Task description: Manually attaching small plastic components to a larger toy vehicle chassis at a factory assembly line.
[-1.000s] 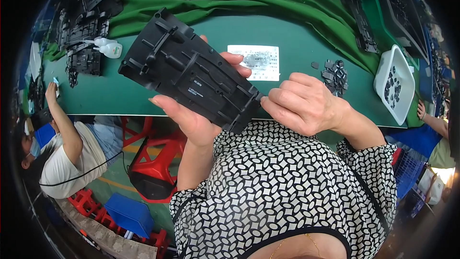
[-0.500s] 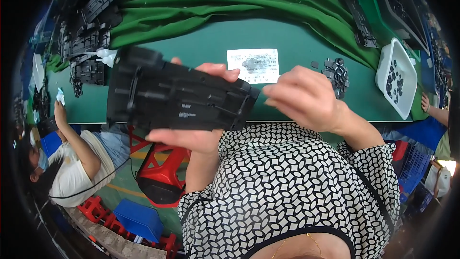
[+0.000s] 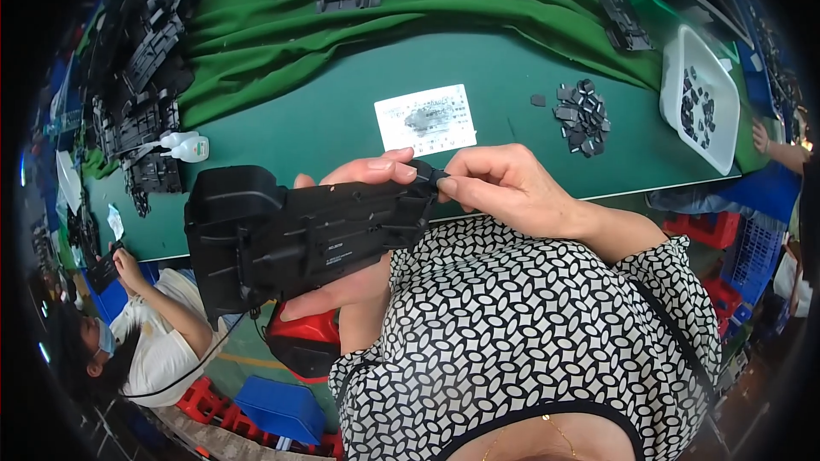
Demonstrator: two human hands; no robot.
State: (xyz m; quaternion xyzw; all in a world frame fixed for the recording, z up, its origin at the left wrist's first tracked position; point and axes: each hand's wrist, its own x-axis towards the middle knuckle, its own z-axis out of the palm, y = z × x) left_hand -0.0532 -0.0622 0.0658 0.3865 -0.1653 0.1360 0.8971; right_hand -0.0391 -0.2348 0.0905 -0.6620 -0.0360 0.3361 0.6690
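A long black moulded plastic part [image 3: 299, 235] lies across my left hand [image 3: 359, 282], which grips it from below with the thumb over its top edge. My right hand [image 3: 504, 192] pinches the part's right end between thumb and fingertips, where a small dark piece sits. The part is held level in front of my chest, just off the near edge of the green table [image 3: 325, 132].
A white printed card [image 3: 425, 119] lies on the table, a heap of small dark pieces [image 3: 582, 115] beside it and a white tray [image 3: 700, 98] of more at right. Black parts [image 3: 141, 77] are piled at left by a white bottle [image 3: 184, 147]. Another person [image 3: 145, 333] sits lower left.
The black part has swung from a steep tilt to level and dropped lower left. My right hand has moved onto its right end and pinches it.
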